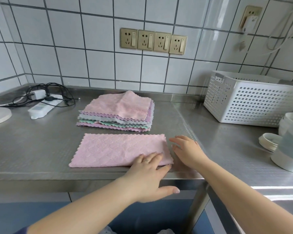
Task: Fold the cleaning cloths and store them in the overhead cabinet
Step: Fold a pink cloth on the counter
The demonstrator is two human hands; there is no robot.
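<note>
Both hands, left (pixel 148 173) and right (pixel 186 150), lie flat and empty at the folded pink cloth's (pixel 118 150) right edge.

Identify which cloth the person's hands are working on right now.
The pink cloth lying alone at the counter's front edge. The left hand presses flat on its near right corner; the right hand rests beside it. The other cloths sit stacked behind, untouched.

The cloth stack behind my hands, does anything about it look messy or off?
Yes. The top pink cloth on the stack of cloths has its far corner flipped over, and the layers beneath are fanned unevenly. The pink cloth in front lies flat.
</note>
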